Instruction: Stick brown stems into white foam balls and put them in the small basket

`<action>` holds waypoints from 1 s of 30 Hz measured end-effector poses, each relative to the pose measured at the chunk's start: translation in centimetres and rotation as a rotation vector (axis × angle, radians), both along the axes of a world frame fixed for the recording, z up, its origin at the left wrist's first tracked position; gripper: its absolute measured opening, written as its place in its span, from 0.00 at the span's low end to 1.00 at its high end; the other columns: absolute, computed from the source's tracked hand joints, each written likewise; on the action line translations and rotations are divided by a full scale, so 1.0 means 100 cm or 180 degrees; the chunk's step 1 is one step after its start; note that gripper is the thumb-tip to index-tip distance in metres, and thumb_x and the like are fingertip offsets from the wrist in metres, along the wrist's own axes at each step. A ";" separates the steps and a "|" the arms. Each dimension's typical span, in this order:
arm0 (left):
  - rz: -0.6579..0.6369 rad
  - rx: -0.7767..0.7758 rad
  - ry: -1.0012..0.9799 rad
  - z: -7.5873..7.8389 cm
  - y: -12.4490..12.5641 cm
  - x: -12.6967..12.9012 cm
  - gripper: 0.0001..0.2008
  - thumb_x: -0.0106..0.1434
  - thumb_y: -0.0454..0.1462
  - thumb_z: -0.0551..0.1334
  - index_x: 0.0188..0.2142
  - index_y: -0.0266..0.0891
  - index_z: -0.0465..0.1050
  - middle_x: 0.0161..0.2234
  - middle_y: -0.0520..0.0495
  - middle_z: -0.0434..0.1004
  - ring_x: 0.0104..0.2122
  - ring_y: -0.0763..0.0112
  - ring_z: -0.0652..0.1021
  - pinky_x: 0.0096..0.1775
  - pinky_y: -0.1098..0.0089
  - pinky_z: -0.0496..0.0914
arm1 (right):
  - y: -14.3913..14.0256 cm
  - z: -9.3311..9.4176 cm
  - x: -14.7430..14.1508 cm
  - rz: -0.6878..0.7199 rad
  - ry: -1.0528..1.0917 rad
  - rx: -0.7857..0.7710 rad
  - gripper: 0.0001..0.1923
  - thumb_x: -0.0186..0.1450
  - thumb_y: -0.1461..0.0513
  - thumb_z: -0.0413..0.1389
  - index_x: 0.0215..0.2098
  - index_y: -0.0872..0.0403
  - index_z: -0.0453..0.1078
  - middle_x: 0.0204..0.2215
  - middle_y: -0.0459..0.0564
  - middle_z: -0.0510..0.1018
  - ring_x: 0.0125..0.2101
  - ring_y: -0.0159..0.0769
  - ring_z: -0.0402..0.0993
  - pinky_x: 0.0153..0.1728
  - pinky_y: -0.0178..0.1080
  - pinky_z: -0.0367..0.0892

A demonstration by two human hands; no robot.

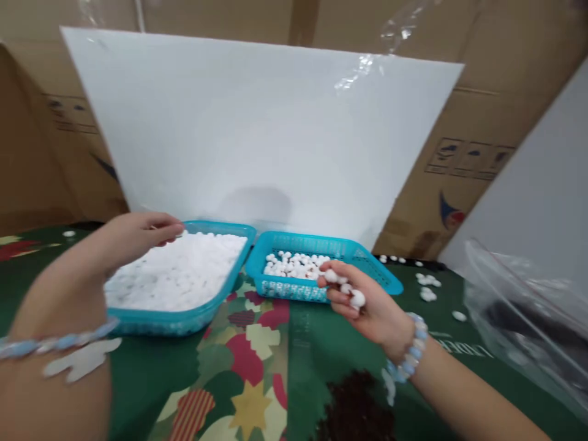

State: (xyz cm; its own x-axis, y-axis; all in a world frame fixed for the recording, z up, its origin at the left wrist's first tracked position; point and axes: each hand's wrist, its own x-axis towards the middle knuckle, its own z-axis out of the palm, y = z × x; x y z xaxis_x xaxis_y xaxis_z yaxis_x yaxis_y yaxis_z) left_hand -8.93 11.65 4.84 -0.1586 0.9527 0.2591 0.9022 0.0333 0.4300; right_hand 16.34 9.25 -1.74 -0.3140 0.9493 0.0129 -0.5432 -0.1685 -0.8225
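Note:
My left hand point(149, 236) is over the left edge of a blue plastic basket point(179, 324) heaped with small white balls point(184, 269). Its thumb and fingers are pinched together, and whatever they hold is too small to make out. Several white balls point(357, 299) sit in the curled fingers of my right hand point(362, 300), at the front right of a second blue basket point(271, 288). This smaller, slotted basket holds a thinner layer of white balls point(294, 266), gathered mostly in its left part. Beaded bracelets circle both wrists.
A white board point(275, 135) leans against cardboard boxes point(463, 153) behind the baskets. Loose white balls point(428, 294) lie at the right on the green patterned cover point(312, 361). Dark brown bits point(358, 410) are heaped in front; a clear plastic bag point(528, 324) stands far right.

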 end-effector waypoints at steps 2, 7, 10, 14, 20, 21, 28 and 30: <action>-0.0037 0.0464 -0.0155 0.005 0.000 0.022 0.13 0.51 0.41 0.46 0.23 0.37 0.64 0.24 0.48 0.69 0.26 0.67 0.69 0.24 0.72 0.60 | 0.002 0.002 0.000 -0.0067 0.0023 0.0039 0.07 0.53 0.65 0.45 0.20 0.59 0.61 0.13 0.45 0.67 0.07 0.16 0.51 0.04 0.20 0.44; -0.1523 0.0808 -0.0768 -0.004 -0.007 0.082 0.10 0.45 0.42 0.52 0.17 0.38 0.64 0.14 0.53 0.67 0.16 0.75 0.69 0.19 0.77 0.60 | 0.001 0.003 -0.001 -0.0057 0.0101 0.0220 0.06 0.54 0.64 0.45 0.23 0.57 0.60 0.14 0.44 0.67 0.08 0.17 0.53 0.04 0.20 0.46; -0.2293 0.0510 -0.1567 -0.019 -0.012 0.106 0.07 0.44 0.41 0.54 0.22 0.39 0.62 0.15 0.55 0.67 0.16 0.75 0.69 0.18 0.78 0.62 | -0.001 0.002 0.001 -0.0066 0.0238 0.0440 0.04 0.50 0.63 0.51 0.24 0.54 0.59 0.17 0.41 0.67 0.08 0.17 0.54 0.05 0.20 0.47; -0.2613 0.0258 -0.2304 -0.033 -0.018 0.123 0.02 0.45 0.33 0.53 0.23 0.40 0.60 0.18 0.55 0.66 0.20 0.77 0.70 0.20 0.79 0.63 | -0.004 0.001 0.003 0.0080 0.0466 0.0827 0.10 0.45 0.64 0.56 0.27 0.51 0.61 0.21 0.39 0.68 0.09 0.16 0.55 0.04 0.20 0.49; -0.2219 -0.0006 -0.3050 -0.037 -0.027 0.139 0.04 0.45 0.35 0.52 0.20 0.39 0.54 0.16 0.57 0.60 0.17 0.79 0.67 0.19 0.77 0.63 | -0.003 0.001 0.003 0.0069 0.0563 0.1085 0.10 0.44 0.66 0.56 0.25 0.51 0.65 0.22 0.39 0.69 0.09 0.15 0.55 0.05 0.19 0.52; -0.2173 -0.0044 -0.3101 -0.038 -0.028 0.141 0.07 0.44 0.37 0.54 0.20 0.39 0.53 0.17 0.57 0.60 0.18 0.78 0.68 0.19 0.77 0.63 | -0.003 0.001 0.003 0.0033 0.0547 0.1145 0.10 0.44 0.66 0.56 0.25 0.51 0.65 0.23 0.39 0.69 0.09 0.15 0.55 0.05 0.20 0.52; -0.2612 0.0775 -0.3883 -0.041 -0.030 0.143 0.17 0.34 0.26 0.60 0.16 0.38 0.50 0.16 0.61 0.55 0.19 0.84 0.66 0.23 0.82 0.65 | -0.010 -0.001 0.000 -0.0269 -0.0044 0.1639 0.14 0.47 0.70 0.53 0.28 0.45 0.63 0.31 0.37 0.69 0.11 0.16 0.57 0.08 0.21 0.53; -0.2576 0.0977 -0.3833 -0.041 -0.030 0.142 0.15 0.35 0.25 0.59 0.15 0.38 0.50 0.16 0.61 0.54 0.17 0.85 0.63 0.21 0.84 0.63 | -0.012 -0.002 -0.002 -0.0364 -0.0215 0.1776 0.15 0.47 0.70 0.53 0.29 0.44 0.63 0.32 0.38 0.69 0.11 0.17 0.57 0.08 0.23 0.53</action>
State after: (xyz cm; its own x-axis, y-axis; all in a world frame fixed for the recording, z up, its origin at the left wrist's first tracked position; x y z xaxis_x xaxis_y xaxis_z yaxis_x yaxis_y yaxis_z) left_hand 5.30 8.66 0.73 0.1154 0.8186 0.5626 -0.2647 -0.5206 0.8117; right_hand 16.15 8.09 -1.94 -0.2272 0.8325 0.5052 -0.4757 0.3578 -0.8036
